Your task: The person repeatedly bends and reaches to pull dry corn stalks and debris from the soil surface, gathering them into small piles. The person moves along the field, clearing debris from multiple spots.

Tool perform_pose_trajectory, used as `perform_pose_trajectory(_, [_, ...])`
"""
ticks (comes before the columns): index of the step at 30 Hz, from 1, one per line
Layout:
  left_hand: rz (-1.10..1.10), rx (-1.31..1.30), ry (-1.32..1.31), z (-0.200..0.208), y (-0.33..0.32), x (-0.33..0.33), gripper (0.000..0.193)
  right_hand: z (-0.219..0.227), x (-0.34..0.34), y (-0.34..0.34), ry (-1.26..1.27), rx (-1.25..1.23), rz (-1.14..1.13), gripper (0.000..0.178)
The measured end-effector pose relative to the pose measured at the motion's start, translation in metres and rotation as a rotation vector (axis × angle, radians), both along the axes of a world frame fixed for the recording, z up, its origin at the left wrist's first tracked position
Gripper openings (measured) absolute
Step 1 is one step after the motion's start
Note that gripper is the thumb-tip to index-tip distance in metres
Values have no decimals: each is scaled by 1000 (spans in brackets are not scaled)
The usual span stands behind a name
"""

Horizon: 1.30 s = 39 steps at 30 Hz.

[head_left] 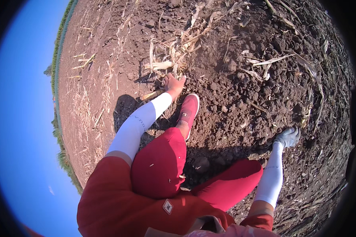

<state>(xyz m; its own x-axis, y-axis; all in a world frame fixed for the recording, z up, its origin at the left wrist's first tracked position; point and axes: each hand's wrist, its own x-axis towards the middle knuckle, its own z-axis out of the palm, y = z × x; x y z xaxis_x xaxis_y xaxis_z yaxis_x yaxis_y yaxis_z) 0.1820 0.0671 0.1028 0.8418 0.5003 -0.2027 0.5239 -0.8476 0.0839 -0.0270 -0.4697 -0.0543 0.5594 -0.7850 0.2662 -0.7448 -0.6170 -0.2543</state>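
My bare left hand point(173, 84) is low over the soil, just beyond my shoe. Its fingers curl at the lower end of a clump of dry corn stalks point(160, 65) with stubby roots showing; the exact hold is partly hidden. Pale, crumpled dry leaves point(190, 37) trail away from the clump. A grey work glove covers my right hand point(288, 137), far out to the right and down at the ground. Its fingers are bent together toward the soil, and anything inside them is hidden. White sleeves cover both forearms.
Brown, cloddy soil point(225, 98) spreads all around, strewn with straw. A red shoe point(189, 112) is planted close to my left hand. My bent legs in red trousers point(160, 166) fill the lower middle. Another long dry leaf point(279, 60) lies at right; green plants point(59, 43) edge the field.
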Motion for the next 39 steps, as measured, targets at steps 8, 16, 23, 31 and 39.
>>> perform_pose_trajectory(8, [-83,-480,43,-38,-53,22,24,5,-5,0,-70,4,55,59])
perform_pose_trajectory(16, [-752,-517,-64,21,-117,91,16,16,3,12,-42,38,17,58])
perform_pose_trajectory(23, [-567,-369,-206,-22,-102,229,24,28,5,37,163,257,-327,49])
perform_pose_trajectory(31, [-478,-136,-32,-46,-44,228,51,51,17,115,-7,272,-665,49])
perform_pose_trajectory(39, [-405,-192,-271,-53,-9,261,27,64,31,103,157,264,-809,48])
